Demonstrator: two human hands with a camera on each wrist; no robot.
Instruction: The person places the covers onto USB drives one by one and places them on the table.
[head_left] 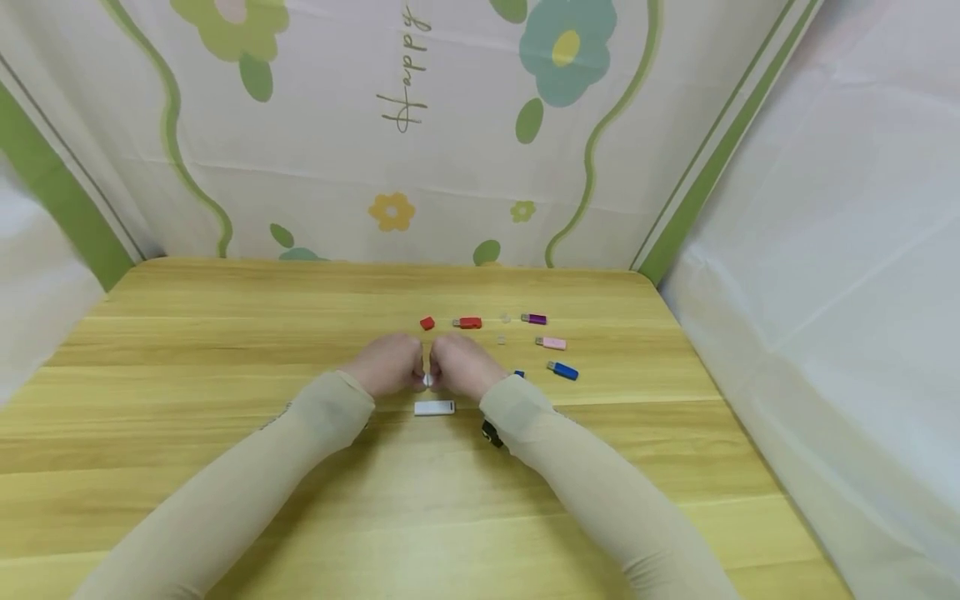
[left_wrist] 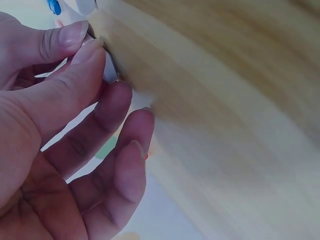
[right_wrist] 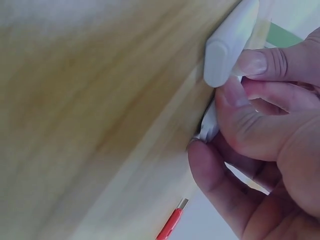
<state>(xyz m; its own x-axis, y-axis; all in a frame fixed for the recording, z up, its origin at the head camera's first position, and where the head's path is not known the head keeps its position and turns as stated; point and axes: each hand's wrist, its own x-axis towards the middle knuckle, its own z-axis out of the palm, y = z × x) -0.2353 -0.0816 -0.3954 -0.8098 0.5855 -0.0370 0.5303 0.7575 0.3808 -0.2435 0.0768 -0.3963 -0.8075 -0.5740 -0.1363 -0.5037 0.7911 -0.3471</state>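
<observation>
My left hand (head_left: pixel 386 364) and right hand (head_left: pixel 465 367) meet knuckle to knuckle just above the table. Between their fingertips they both pinch a small white piece (right_wrist: pixel 209 122); fingers cover most of it, so its exact kind cannot be told. One end looks shiny in the right wrist view. Close in front of the hands lies a white USB stick (head_left: pixel 435 407), long side towards me, with a dark slot at its right end. The right thumb's side is close to that stick in the right wrist view; whether they touch is unclear.
Beyond the hands lie a red cap (head_left: pixel 427 323) and a red USB stick (head_left: pixel 468 322). To the right are purple (head_left: pixel 535 319), pink (head_left: pixel 552 342) and blue (head_left: pixel 563 371) USB sticks, two clear caps (head_left: pixel 501 340) and a blue cap (head_left: pixel 519 374). A patterned curtain (head_left: pixel 450 167) hangs behind the table.
</observation>
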